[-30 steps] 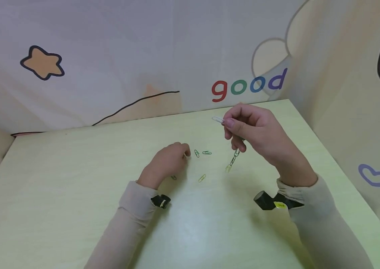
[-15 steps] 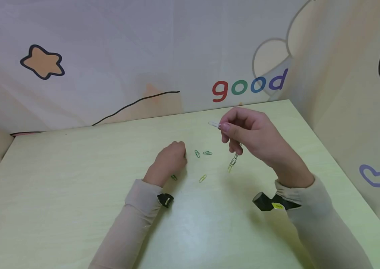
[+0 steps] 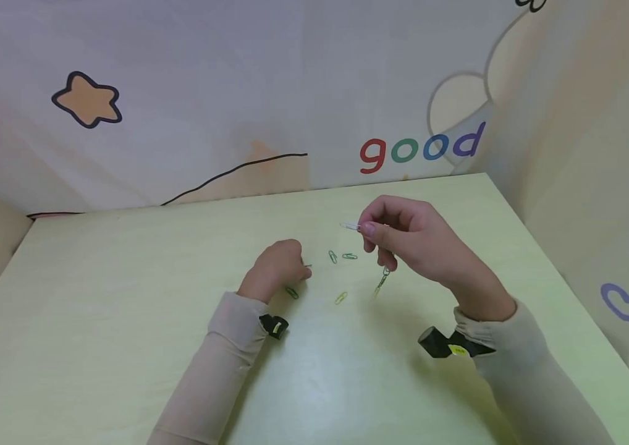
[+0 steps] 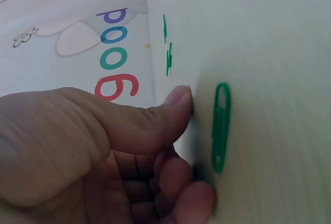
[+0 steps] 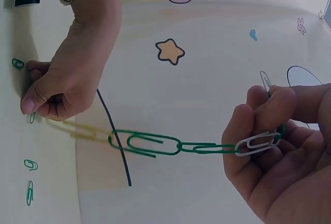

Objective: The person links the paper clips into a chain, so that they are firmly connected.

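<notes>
My right hand (image 3: 411,241) pinches a white paper clip (image 3: 350,226) between thumb and forefinger. From that hand hangs a paper clip chain (image 3: 382,281); the right wrist view shows a white link (image 5: 253,144), green links (image 5: 147,144) and a yellow one (image 5: 77,129) at its end. Down at the table, my left hand (image 3: 275,269) has its thumb and fingers closed at a green paper clip (image 5: 32,117), of which only a bit shows past the fingertips. Just beside that hand another green paper clip (image 4: 221,128) lies flat.
Two green paper clips (image 3: 333,257) lie between the hands on the pale table (image 3: 125,321). A yellow paper clip (image 3: 341,298) lies nearer the front. A printed fabric wall (image 3: 192,99) stands along the back, and another at the right.
My right hand has come lower and slightly left with the white clip and chain. My left hand has stayed near the same spot, its fingers shifting, and a bit of green clip now shows there.
</notes>
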The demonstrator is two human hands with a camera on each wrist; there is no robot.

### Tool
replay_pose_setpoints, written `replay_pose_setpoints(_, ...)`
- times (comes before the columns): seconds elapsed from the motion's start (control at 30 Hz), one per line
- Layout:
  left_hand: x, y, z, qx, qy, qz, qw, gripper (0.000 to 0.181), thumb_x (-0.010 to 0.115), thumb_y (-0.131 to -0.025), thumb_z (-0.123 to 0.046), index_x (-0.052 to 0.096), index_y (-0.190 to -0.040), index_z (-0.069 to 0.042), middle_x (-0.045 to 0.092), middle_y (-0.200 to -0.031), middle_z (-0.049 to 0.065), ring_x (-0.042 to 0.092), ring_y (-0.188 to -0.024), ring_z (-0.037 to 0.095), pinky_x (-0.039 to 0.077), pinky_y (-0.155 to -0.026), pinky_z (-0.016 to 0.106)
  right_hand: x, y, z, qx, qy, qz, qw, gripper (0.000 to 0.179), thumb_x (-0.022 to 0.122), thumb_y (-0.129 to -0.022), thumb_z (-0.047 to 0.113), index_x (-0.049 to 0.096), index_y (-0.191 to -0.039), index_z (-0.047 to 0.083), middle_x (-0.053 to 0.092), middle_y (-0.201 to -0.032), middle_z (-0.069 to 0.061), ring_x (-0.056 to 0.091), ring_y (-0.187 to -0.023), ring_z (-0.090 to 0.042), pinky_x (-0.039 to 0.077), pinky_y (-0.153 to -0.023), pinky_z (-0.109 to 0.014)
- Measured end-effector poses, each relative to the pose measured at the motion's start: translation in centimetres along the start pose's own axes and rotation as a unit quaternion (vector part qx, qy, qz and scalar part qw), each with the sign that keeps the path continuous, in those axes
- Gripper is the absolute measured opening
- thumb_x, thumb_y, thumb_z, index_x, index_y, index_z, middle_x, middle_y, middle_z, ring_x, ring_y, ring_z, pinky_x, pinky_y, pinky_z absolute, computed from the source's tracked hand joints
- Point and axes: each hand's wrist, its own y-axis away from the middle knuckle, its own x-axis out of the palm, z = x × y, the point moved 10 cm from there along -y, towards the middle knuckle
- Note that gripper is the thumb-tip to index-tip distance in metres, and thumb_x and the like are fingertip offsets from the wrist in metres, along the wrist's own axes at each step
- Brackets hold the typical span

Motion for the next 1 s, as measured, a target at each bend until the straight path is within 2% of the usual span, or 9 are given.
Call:
replay_pose_setpoints(0.17,-0.1,-0.3,0.0,0.025,0.030,-0.008,0.9992,0.011,0.064,-0.093,-0.009,0.066,-0.085,-0.002,0.060,-0.081,0.004,0.052,-0.070,0.018,0.043,-0.062,0.029,0.1,0.2,-0.2,-0.006,0.000,0.003,1.0000,0.004,0.058,-0.101,0.002,0.061,-0.100,0.000,0.059,-0.083,-0.018,0.053,-0.056,-0.025,0.052,-0.053,-0.032)
replay_pose_setpoints(0.27,-0.8,-0.2,-0.1,0.045,0.083,-0.015,0.9955,0.013,0.060,-0.093,-0.008,0.062,-0.080,-0.005,0.057,-0.076,0.004,0.053,-0.065,0.017,0.042,-0.060,0.029,0.0,0.2,-0.2,-0.011,-0.004,0.000,0.9999,0.006,0.057,-0.102,0.003,0.061,-0.098,0.001,0.057,-0.080,-0.017,0.053,-0.056,-0.026,0.052,-0.052,-0.033)
replay_pose_setpoints(0.33,-1.5,0.2,-0.5,0.070,0.140,-0.016,0.9875,0.015,0.057,-0.094,-0.008,0.058,-0.079,-0.005,0.056,-0.074,0.005,0.057,-0.063,0.017,0.043,-0.059,0.030,0.1,0.1,-0.1,-0.016,-0.009,0.000,0.9998,0.009,0.055,-0.103,0.004,0.060,-0.096,0.002,0.055,-0.076,-0.017,0.053,-0.056,-0.026,0.053,-0.052,-0.034)
replay_pose_setpoints(0.4,-2.5,0.7,-1.3,0.109,0.210,-0.017,0.9714,0.015,0.056,-0.095,-0.009,0.056,-0.080,-0.006,0.056,-0.076,0.005,0.063,-0.065,0.020,0.050,-0.063,0.031,0.2,0.1,0.0,-0.021,-0.016,0.002,0.9996,0.011,0.053,-0.103,0.004,0.058,-0.095,0.002,0.053,-0.073,-0.016,0.052,-0.055,-0.027,0.053,-0.054,-0.037)
replay_pose_setpoints(0.5,-4.2,2.0,-3.0,0.179,0.300,-0.017,0.9369,0.015,0.057,-0.097,-0.011,0.058,-0.084,-0.006,0.058,-0.081,0.008,0.068,-0.072,0.025,0.057,-0.072,0.035,0.5,0.0,0.3,-0.030,-0.030,0.007,0.9991,0.013,0.051,-0.104,0.005,0.056,-0.094,0.000,0.050,-0.072,-0.015,0.051,-0.053,-0.027,0.054,-0.056,-0.039)
replay_pose_setpoints(0.6,-5.9,3.8,-4.7,0.242,0.334,-0.034,0.9103,0.013,0.060,-0.099,-0.015,0.066,-0.089,-0.009,0.062,-0.085,0.008,0.069,-0.077,0.027,0.057,-0.079,0.040,0.8,0.0,0.5,-0.035,-0.039,0.008,0.9986,0.013,0.050,-0.105,0.005,0.055,-0.095,-0.002,0.049,-0.072,-0.015,0.050,-0.052,-0.027,0.054,-0.057,-0.040)
replay_pose_setpoints(0.67,-7.0,5.2,-5.6,0.273,0.332,-0.056,0.9012,0.012,0.060,-0.100,-0.016,0.069,-0.094,-0.010,0.064,-0.089,0.006,0.069,-0.078,0.025,0.056,-0.080,0.040,0.9,0.1,0.6,-0.034,-0.042,0.001,0.9985,0.013,0.050,-0.105,0.005,0.055,-0.095,-0.002,0.049,-0.071,-0.015,0.050,-0.052,-0.027,0.055,-0.057,-0.040)
replay_pose_setpoints(0.83,-9.6,8.9,-7.9,0.353,0.273,-0.139,0.8843,0.010,0.062,-0.100,-0.011,0.072,-0.098,-0.010,0.065,-0.092,-0.002,0.065,-0.078,0.015,0.054,-0.075,0.035,0.7,0.3,0.6,-0.017,-0.036,-0.021,0.9990,0.012,0.050,-0.104,0.006,0.057,-0.094,0.001,0.049,-0.070,-0.015,0.050,-0.051,-0.027,0.054,-0.054,-0.038)
replay_pose_setpoints(1.0,-11.3,12.5,-9.9,0.443,0.198,-0.227,0.8446,0.008,0.064,-0.097,-0.003,0.071,-0.096,-0.006,0.059,-0.085,-0.004,0.056,-0.076,0.009,0.050,-0.072,0.029,0.6,0.5,0.8,-0.013,-0.037,-0.038,0.9985,0.012,0.050,-0.103,0.006,0.057,-0.094,0.001,0.049,-0.069,-0.015,0.049,-0.050,-0.027,0.054,-0.054,-0.038)
